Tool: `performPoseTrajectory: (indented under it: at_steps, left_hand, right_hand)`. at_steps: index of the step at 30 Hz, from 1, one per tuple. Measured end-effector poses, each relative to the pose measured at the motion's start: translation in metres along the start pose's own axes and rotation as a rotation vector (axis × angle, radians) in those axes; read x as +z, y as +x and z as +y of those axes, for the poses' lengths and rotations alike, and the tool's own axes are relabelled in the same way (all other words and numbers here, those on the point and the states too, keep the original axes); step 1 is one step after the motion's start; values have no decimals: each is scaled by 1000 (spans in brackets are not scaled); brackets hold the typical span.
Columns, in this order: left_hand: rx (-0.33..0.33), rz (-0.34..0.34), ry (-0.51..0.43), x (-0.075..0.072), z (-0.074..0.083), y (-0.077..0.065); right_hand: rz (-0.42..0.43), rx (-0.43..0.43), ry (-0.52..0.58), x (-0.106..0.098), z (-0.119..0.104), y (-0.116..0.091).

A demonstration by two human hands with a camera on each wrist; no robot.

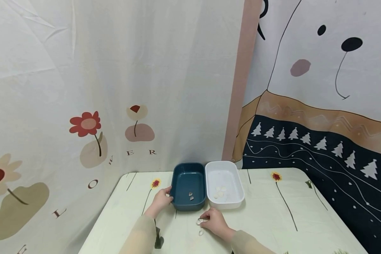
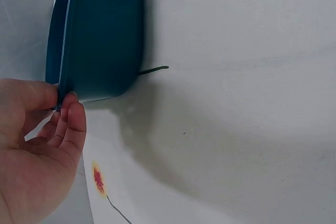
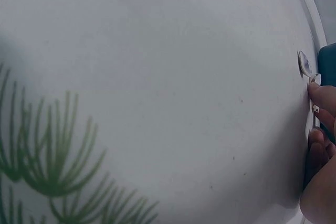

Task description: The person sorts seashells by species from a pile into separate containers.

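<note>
My left hand (image 1: 161, 201) pinches the rim of a dark teal plastic box (image 2: 107, 35) at its near left side, thumb on one face and curled fingers on the other. Two small shell-like pieces (image 1: 191, 196) lie inside that box. On the table in front of it, my right hand (image 1: 215, 222) has thumb and fingers closed on a small whitish shell-like piece (image 3: 315, 109). More pale pieces (image 1: 199, 222) lie right at these fingertips, and a single one (image 1: 201, 233) rests nearer to me. In the right wrist view the hand is cut off at the right edge.
Against the teal box's right side stands a white box (image 1: 240, 187) with several pale flat pieces (image 1: 220, 191) inside. The table's cloth (image 1: 266, 218) has printed flowers. A patterned curtain (image 1: 184, 88) hangs behind the table. A dark object (image 1: 159, 240) shows beside the left sleeve.
</note>
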State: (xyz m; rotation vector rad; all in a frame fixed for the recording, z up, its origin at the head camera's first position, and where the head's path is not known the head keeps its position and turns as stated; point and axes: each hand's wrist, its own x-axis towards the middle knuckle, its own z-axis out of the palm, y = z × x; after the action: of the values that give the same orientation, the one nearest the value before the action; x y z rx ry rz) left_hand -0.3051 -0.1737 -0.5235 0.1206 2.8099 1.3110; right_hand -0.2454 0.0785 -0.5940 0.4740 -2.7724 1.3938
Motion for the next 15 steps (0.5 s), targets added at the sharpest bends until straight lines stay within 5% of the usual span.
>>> performPoseTrajectory:
  at_steps: [15]
  left_hand:
    - [4, 0, -4, -1, 2, -2]
  right_hand:
    - [12, -15, 8, -2, -3, -4]
